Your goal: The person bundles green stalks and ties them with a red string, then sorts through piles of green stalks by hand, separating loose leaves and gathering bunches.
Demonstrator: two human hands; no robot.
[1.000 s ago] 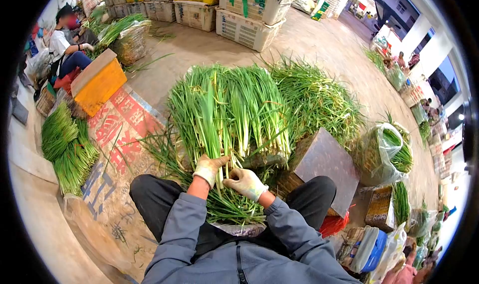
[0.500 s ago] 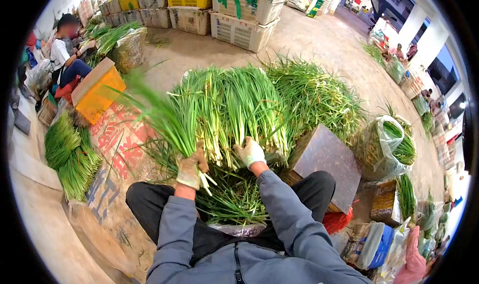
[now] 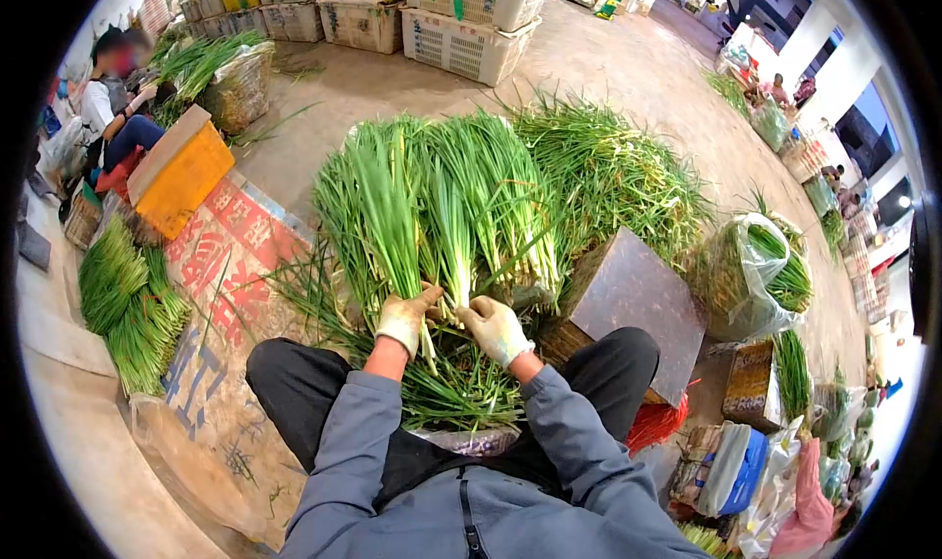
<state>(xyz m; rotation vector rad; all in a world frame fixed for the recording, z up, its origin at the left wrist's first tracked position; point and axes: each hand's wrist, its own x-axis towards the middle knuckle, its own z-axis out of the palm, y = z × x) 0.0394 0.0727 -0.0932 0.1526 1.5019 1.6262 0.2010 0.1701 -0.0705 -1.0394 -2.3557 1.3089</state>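
My gloved left hand (image 3: 405,323) is closed round the pale stems of a bunch of garlic chives (image 3: 383,220), whose green leaves point away from me over the pile. Beside it, my gloved right hand (image 3: 497,331) pinches white stem ends of chives (image 3: 454,255) at the pile's near edge. The two hands are close together, fingertips a short gap apart. Ahead lies the big heap of chives (image 3: 510,191), roots toward me. Loose leaves (image 3: 456,392) lie below my hands, between my knees.
A tangled chive heap (image 3: 618,181) lies at the right, behind a dark-topped box (image 3: 638,309). A bagged chive bundle (image 3: 751,279) stands farther right. Tied chives (image 3: 137,309) and an orange crate (image 3: 186,181) are at left. Stacked crates (image 3: 471,39) stand behind; a person (image 3: 118,107) sits far left.
My left hand has swung its bunch from the left to upright over the pile, nearer my right hand. The right hand has drawn slightly toward me. The view has shifted a little.
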